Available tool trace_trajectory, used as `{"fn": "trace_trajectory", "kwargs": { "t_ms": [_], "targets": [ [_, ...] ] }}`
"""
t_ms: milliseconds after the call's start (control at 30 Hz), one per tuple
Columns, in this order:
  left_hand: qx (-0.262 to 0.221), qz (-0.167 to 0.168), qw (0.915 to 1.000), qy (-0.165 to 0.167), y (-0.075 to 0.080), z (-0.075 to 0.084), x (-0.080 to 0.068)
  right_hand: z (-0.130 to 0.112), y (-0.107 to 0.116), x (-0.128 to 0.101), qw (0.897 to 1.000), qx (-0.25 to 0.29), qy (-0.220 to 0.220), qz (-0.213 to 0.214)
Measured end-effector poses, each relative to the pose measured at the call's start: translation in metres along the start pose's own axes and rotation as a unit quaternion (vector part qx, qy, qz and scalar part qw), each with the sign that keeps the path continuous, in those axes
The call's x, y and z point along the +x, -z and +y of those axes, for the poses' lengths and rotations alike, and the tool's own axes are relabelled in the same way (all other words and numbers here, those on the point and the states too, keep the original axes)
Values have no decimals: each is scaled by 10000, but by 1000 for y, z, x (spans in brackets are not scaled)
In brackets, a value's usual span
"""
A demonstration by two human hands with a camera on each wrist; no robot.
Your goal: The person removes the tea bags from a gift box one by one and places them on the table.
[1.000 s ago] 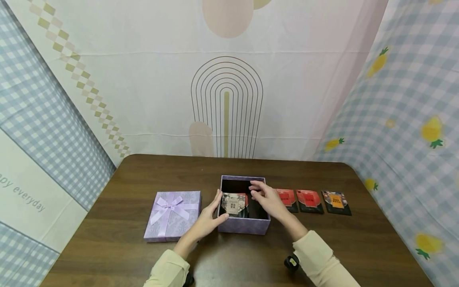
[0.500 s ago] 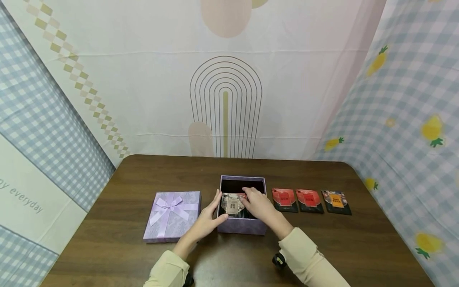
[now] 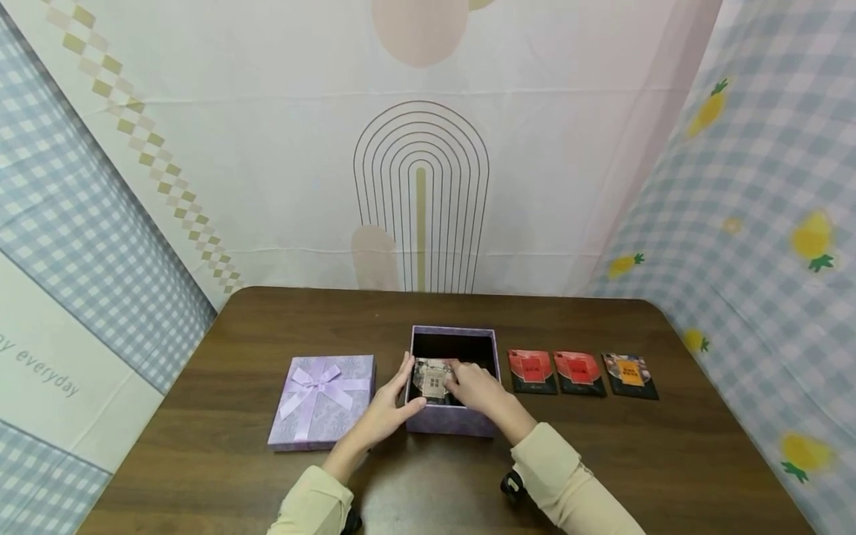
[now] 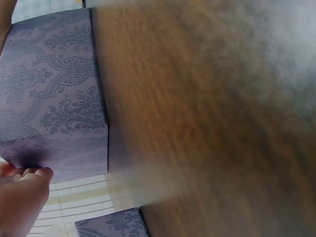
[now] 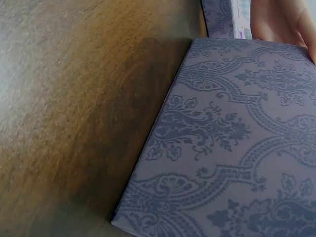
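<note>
A purple patterned gift box [image 3: 449, 422] stands without its lid in the middle of the table. Inside it, on the left, a sachet [image 3: 433, 379] with a beige label lies on top, with a bit of red showing at its upper right. My left hand [image 3: 384, 409] rests against the box's left side, fingers fairly straight and thumb at the front rim. In the left wrist view, fingertips [image 4: 37, 172] touch the box's patterned wall. My right hand [image 3: 483, 390] reaches into the box from the right and holds the sachet's right edge between thumb and forefinger; its other fingers are hidden.
The purple lid [image 3: 321, 401] with a ribbon bow lies left of the box. In a row to the right are a red sachet [image 3: 533, 371], a second red sachet [image 3: 579, 373] and an orange-labelled sachet [image 3: 629, 374]. Patterned cloth hangs behind the brown table [image 3: 321, 319].
My right hand has come left and down, from above the box's right part to the sachet's right edge. The nearest red sachet is now fully uncovered. My left hand stays in place.
</note>
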State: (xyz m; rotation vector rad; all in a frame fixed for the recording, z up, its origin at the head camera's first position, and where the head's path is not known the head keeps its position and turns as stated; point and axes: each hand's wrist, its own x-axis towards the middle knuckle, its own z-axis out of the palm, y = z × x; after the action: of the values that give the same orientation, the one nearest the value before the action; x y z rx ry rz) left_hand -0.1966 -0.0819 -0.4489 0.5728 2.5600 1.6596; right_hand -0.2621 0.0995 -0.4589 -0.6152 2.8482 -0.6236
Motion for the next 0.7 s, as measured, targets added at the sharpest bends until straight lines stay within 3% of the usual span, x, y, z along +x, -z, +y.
{"fn": "trace_trajectory", "kwargs": {
  "t_ms": [267, 533, 700],
  "targets": [
    [9, -51, 10000, 0, 1, 0, 1, 1, 2, 2, 9961, 315, 86, -821],
    [11, 26, 10000, -8, 0, -1, 0, 1, 0, 3, 9963, 343, 187, -770],
    [-2, 23, 10000, -19, 0, 0, 0, 0, 1, 2, 9985, 352, 168, -392]
  ]
}}
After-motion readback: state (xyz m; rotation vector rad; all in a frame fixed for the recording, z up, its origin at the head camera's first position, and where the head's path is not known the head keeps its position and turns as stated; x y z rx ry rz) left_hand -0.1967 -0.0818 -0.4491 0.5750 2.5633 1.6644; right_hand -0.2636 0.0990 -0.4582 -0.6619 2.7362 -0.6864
